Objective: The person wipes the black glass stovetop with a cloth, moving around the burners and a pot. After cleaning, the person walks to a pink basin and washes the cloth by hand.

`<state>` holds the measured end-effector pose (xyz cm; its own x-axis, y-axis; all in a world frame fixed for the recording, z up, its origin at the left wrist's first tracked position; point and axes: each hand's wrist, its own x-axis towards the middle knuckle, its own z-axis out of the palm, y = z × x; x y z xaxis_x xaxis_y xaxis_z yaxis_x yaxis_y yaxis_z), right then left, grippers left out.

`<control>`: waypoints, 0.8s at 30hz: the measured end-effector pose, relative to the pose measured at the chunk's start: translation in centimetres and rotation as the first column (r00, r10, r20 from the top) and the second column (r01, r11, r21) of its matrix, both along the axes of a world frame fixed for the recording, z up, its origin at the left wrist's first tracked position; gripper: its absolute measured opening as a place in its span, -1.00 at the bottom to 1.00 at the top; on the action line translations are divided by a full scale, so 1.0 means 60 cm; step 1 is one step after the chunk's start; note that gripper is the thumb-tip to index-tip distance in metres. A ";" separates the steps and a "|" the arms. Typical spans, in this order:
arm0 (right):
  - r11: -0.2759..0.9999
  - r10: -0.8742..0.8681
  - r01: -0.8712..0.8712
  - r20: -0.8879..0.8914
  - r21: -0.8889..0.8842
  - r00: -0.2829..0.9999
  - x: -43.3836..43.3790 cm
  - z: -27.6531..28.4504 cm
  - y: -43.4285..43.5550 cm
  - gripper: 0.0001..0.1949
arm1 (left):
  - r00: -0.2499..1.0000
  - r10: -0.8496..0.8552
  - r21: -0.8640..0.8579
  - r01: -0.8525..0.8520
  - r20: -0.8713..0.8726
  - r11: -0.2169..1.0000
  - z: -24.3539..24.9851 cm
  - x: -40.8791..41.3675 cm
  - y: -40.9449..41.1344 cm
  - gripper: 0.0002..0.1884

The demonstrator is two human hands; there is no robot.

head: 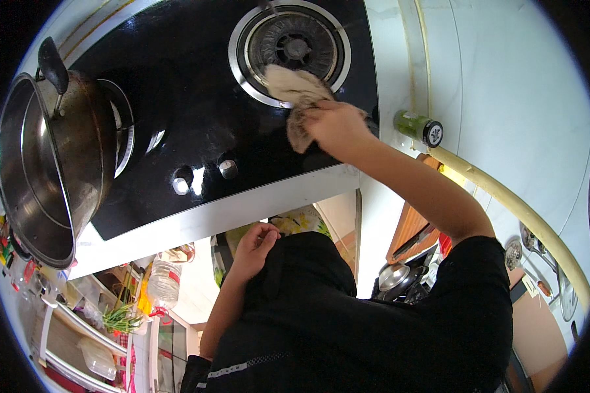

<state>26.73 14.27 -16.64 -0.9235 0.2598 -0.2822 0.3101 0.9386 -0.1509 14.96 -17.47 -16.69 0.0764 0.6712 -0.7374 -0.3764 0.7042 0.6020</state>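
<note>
A crumpled beige cloth (pixel 295 84) is gripped in my right hand (pixel 341 128). It lies over the near edge of the right gas burner (pixel 297 46), whose burner head and steel ring show beyond it. The cloth's darker, folded end hangs below my fingers over the black glass cooktop (pixel 187 98). My left hand (pixel 256 248) is beside my waist, below the counter's front edge, with its fingers curled and nothing visible in them. Two control knobs (pixel 228 169) sit near the cooktop's front.
A large steel wok (pixel 86 132) stands tilted on the left burner, its black handle upward. To the right, a green jar with a black lid (pixel 418 128) lies on its side by a yellow pipe (pixel 511 201). Shelving (pixel 88 339) and a plastic bottle (pixel 164 285) are lower left.
</note>
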 end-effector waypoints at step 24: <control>0.752 -0.556 0.653 -0.625 -0.096 0.548 0.017 -0.062 -0.042 -0.77 | 0.993 -0.122 -0.093 0.122 0.011 0.988 -0.003 -0.043 -0.020 -0.81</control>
<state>27.72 11.76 -20.36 -0.4844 0.8090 0.3331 0.7038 0.5865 -0.4009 12.36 -18.69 -16.86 0.1572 0.5847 -0.7959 -0.2873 0.7981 0.5296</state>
